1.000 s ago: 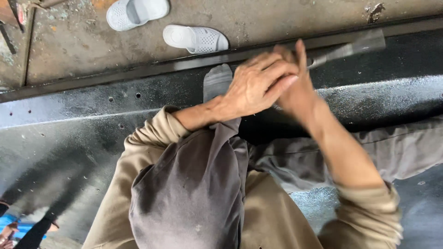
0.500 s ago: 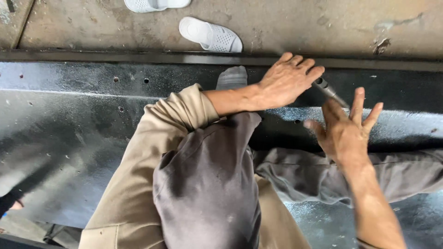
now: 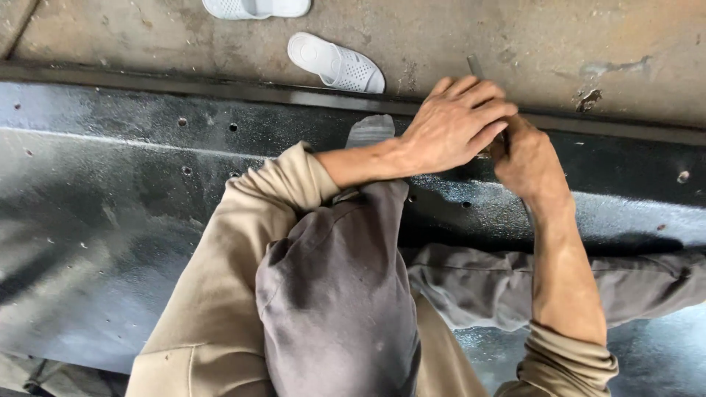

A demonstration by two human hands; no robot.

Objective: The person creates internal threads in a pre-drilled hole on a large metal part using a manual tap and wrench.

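My left hand [image 3: 456,121] lies curled over a thin grey metal bar [image 3: 476,67], whose end sticks out past my fingers toward the concrete floor. My right hand [image 3: 526,163] is closed around the same bar just behind the left, and the two hands touch. Both rest at the far edge of a large black metal panel [image 3: 147,198] with small holes in it. Most of the bar is hidden under my hands.
My bent knee in grey trousers [image 3: 338,294] fills the middle foreground, and my foot [image 3: 370,130] rests on the panel. A white slipper [image 3: 334,62] and a second one [image 3: 257,7] lie on the concrete floor [image 3: 588,44] beyond the panel's raised edge.
My right hand, open and apart half a second ago, has closed on the bar next to my left hand. The bar now points away from me instead of to the right.
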